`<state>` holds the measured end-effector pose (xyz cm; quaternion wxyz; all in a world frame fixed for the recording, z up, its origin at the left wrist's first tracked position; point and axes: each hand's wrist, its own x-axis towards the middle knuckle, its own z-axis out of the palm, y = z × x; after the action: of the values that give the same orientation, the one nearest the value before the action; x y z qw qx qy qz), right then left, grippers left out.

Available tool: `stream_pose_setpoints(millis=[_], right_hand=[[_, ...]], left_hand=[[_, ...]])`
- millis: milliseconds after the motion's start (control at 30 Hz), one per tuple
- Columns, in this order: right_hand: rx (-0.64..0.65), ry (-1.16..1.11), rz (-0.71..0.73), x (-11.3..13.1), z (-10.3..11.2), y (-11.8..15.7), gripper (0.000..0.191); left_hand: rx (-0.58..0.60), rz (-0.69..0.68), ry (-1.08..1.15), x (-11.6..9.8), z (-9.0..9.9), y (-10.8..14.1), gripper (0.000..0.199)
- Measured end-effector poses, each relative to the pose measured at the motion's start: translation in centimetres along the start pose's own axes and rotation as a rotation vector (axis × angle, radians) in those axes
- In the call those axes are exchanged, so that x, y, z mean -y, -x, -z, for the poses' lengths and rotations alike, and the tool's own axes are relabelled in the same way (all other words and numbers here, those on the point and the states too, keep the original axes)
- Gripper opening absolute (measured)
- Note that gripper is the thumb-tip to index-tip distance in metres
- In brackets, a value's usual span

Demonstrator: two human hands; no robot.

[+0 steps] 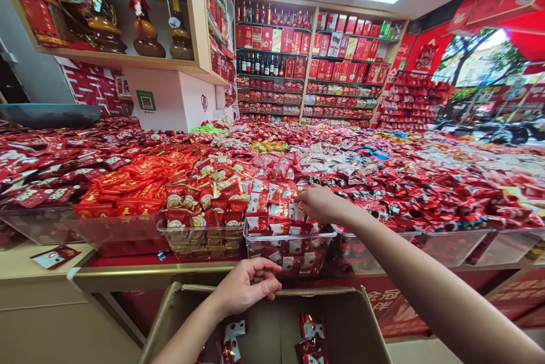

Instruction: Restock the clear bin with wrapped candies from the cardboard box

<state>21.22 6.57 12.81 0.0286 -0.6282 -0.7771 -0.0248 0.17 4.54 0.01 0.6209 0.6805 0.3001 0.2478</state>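
Note:
My right hand [320, 203] reaches over a clear plastic bin [290, 237] heaped with small red-and-white wrapped sweets [272, 205]. Its fingers are pinched on a red-and-white packet [298, 214] at the right side of the heap, partly covered by the hand. Lower and to the left, my left hand [251, 286] hovers above the near bin edge and the cardboard box, its fingers loosely curved and apart with nothing in them. Inside the open cardboard box [272, 330] lie several similar packets [312, 327] at the left and right; my left forearm hides part of it.
A bin of durian sweets [206, 210] stands left of the middle bin, then orange-red packets [140, 182]. Dark red packets [409, 199] fill the right. A loose flat packet [55, 256] lies on the left counter [25, 264]. A glass-shelved cabinet [140, 60] overhangs the upper left.

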Motion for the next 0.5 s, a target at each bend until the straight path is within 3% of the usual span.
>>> stream_pose_setpoints(millis=[267, 500], right_hand=[[0.139, -0.084, 0.019, -0.9, 1.0, -2.7, 0.029], [0.122, -0.134, 0.021, -2.2, 0.2, -3.3, 0.028]], left_hand=[[0.007, 0.002, -0.027, 0.1, 0.2, 0.2, 0.046], [0.01, 0.005, -0.048, 0.2, 0.3, 0.3, 0.04]])
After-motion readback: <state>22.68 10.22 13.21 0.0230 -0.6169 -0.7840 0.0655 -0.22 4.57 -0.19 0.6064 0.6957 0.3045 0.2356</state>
